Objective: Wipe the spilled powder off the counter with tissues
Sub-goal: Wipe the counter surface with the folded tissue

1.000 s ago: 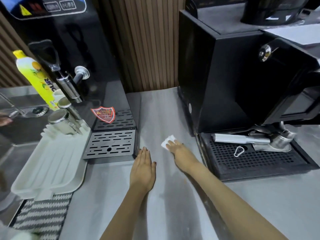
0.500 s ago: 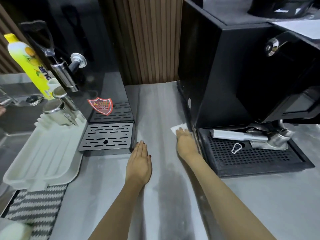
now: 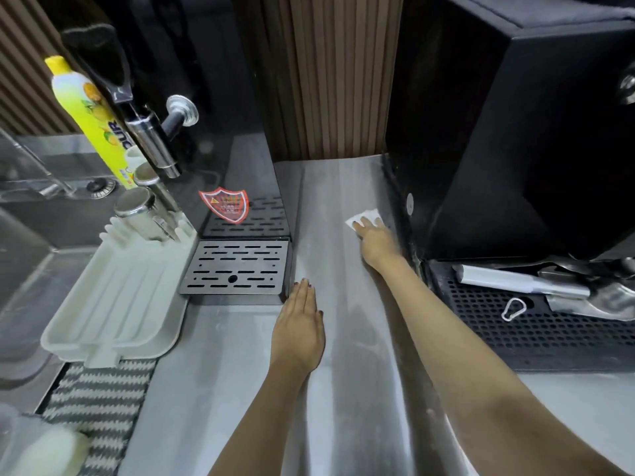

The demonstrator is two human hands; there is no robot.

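Tissue [image 3: 365, 214] lies far back on the steel desk [image 3: 343, 389], just beside the black coffee machine [image 3: 515, 149], pinned under the straight fingers [image 3: 369, 224] of our right hand [image 3: 378, 243]. Our left hand [image 3: 299, 326] rests flat near the dispenser's drip tray [image 3: 237, 266], fingers straight and together, holding nothing. To wipe well, we judge, we should press evenly, draw toward us along the machine's base where pale powder [image 3: 347, 300] seems to film the desk, and fold the tissue so a clean face gathers it.
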